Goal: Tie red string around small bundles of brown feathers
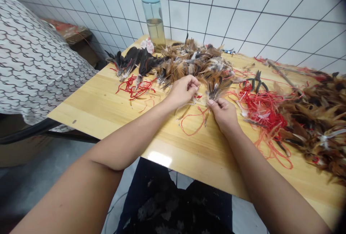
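Feathers (216,89), pinched in the right hand (226,114), could be dropped if squeezed loosely, while the left hand (182,90) is curled, hold unclear.

I count one feather bunch (216,88) in my right fingers (215,106); one bottle (154,25) beyond my left fingers (191,80); one pair of pliers (257,82) right of both; two red string tangles (251,100), one either side of my fingers; two brown feather heaps (316,111), one beyond them, one rightward.
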### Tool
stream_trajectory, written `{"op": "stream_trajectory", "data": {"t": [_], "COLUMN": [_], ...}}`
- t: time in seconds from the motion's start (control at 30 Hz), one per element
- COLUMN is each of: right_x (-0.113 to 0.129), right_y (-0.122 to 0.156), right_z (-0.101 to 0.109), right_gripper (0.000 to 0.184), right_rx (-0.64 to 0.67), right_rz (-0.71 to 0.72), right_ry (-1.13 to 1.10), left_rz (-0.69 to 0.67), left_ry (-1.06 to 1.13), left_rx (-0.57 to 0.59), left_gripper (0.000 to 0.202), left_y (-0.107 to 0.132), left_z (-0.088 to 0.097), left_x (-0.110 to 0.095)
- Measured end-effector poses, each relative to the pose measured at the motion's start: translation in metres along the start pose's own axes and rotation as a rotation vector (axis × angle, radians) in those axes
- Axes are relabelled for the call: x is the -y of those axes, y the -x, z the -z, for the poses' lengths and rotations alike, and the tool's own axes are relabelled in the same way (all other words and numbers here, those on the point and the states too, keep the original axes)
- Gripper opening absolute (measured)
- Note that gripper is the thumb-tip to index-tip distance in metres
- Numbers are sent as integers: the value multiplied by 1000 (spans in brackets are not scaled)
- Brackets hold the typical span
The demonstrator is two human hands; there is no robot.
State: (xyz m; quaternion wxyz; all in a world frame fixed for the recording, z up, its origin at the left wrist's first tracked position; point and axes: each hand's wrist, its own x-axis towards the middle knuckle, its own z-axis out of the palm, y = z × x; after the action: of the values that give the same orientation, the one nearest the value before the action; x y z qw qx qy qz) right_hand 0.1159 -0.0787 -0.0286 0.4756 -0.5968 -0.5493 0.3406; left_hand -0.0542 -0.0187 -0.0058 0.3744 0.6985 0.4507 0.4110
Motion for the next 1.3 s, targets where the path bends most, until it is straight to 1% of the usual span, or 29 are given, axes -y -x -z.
{"op": "stream_trajectory", "data": {"t": [0.07, 0.17, 0.23, 0.3, 0.37, 0.43, 0.5, 0.6, 0.67, 0.83, 0.93, 1.03, 1.1, 1.17, 1.23, 1.3], "right_x": [-1, -2, -2, -2, -2, -3, -3, -2, -1, 0, 0, 0, -1, -3, -4, -6], "right_y": [0, 1, 1, 1, 1, 1, 1, 2, 2, 2, 2, 1, 0, 0, -1, -1], "right_z": [1, 1, 2, 2, 2, 2, 2, 2, 2, 2, 1, 1, 1, 1, 1, 0], "right_gripper": [27, 29, 31, 33, 34, 35, 35, 34, 33, 32, 32, 30, 28, 27, 26, 27], "right_rx": [-17, -33, -36, -35, -36, -35, -32, -30, -29, -43, -59, -74, -77, -76, -70, -60], "right_rz": [-19, -34, -34, -28, -30, -36, -37, -36, -40, -28, -34, -37, -28, -15, -4, 0], "right_ry": [-63, -117, -117, -112, -103, -98, -100, -116, -117, -101, -99, -86, -83, -86, -89, -84], "left_rz": [-144, -307, -354, -368, -380, -397, -414, -426, -424, -424, -500, -566, -573, -550, -511, -479], "left_ry": [-216, -489, -623, -705, -740, -745, -732, -677, -638, -632, -659, -665, -622, -531, -430, -363], "left_rx": [-65, -58, -36, -6, 21, 28, 16, -8, 7, 85, 133, 153, 145, 144, 175, 230], "left_gripper": [20, 30, 35, 37, 32, 24, 20, 15, 12, 15, 16, 19, 22, 24, 23, 20], "left_y": [-5, -9, -10, -12, -14, -15, -14, -11, -8, -1, 0, 0, 0, 1, 3, 6], "left_z": [6, 10, 8, 6, 3, 2, 4, 9, 14, 16, 17, 21, 25, 27, 26, 22], "left_x": [10, 20, 25, 28, 30, 30, 27, 18, 11, -1, -2, -4, -7, -12, -17, -19]}}
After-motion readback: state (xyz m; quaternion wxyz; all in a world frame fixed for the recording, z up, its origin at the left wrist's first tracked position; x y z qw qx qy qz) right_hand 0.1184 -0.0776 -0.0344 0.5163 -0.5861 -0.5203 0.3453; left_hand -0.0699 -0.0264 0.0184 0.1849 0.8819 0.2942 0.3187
